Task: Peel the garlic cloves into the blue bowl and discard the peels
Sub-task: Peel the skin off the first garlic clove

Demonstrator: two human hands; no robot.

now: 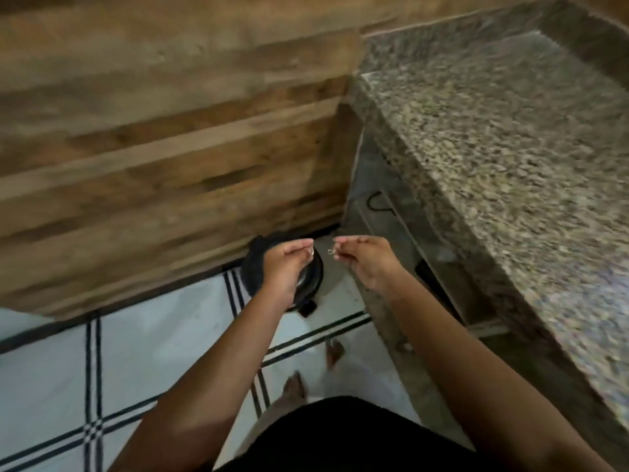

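- Below, a person stands on a white tiled floor (153, 352) with dark double lines, both arms stretched out over a black bin (258, 264) set in the corner.
- Left hand (286, 267) is held above the bin, its fingers (304, 248) bunched together at the tips; a pale bit shows at the fingertips, too blurred to say whether it is peel (310, 253) or a nail.
- Right hand (367, 260) hangs just beside the left, apart from it, its fingers (343, 248) drawn close and pinching a small pale curl that seems to be peel at its tip.
- Between the two hands a narrow gap shows the bin's far rim and the grey floor behind it.
- Bin stands against a wooden panel (170, 148) on the left, with its open mouth partly hidden by the left hand and wrist.
- Granite counter (510, 148) runs along the right side, its speckled top blurred; beneath it lies a shadowed recess with a dark cord (379, 204).
- Bare feet (296, 386) and a black garment (340, 437) appear at the lower edge.
- Neither bowl nor cloves can be made out in this view.
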